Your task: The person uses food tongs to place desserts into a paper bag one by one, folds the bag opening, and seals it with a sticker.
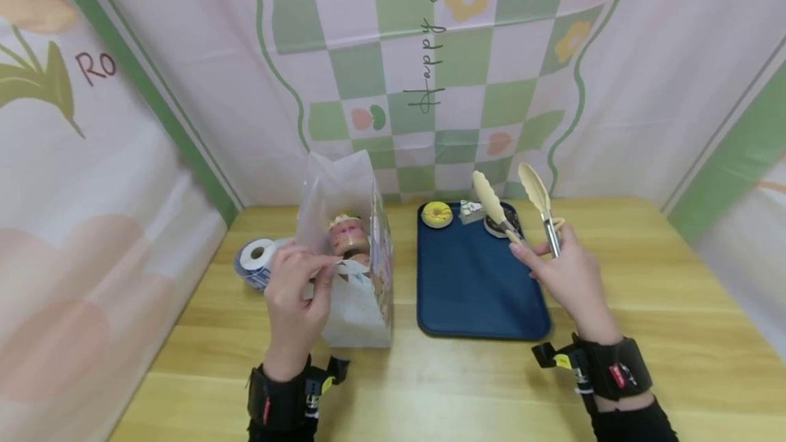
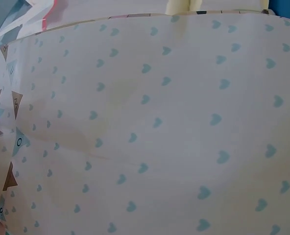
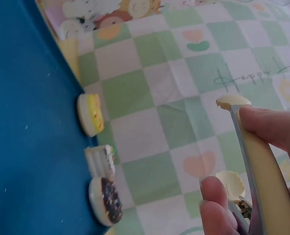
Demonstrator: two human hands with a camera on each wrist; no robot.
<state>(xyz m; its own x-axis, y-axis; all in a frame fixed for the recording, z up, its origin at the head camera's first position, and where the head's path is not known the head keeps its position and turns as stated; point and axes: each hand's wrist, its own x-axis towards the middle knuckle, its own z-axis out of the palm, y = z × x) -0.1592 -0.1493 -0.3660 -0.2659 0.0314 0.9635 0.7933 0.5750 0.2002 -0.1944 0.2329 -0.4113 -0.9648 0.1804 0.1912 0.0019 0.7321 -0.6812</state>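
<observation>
My left hand (image 1: pixel 297 292) pinches the near top edge of an upright paper bag (image 1: pixel 356 316). Inside its open top sits a pinkish dessert cup (image 1: pixel 348 236) with a creamy top; what lies deeper is mostly hidden. The bag's heart-printed side (image 2: pixel 184 107) fills the left wrist view. My right hand (image 1: pixel 568 278) grips cream-tipped tongs (image 1: pixel 489 200), their arms spread apart with nothing between the tips. Those tips hover over the far right of a blue tray (image 1: pixel 479 285). Along its far edge lie a yellow donut (image 1: pixel 437 214), a cake slice (image 1: pixel 471 211) and a chocolate donut (image 3: pixel 106 201).
A roll of white labels or tape (image 1: pixel 256 254) in blue wrapping stands left of the bag, close behind my left hand. Printed cloth (image 1: pixel 405 74) hangs behind the wooden table (image 1: pixel 442 387) and along both sides.
</observation>
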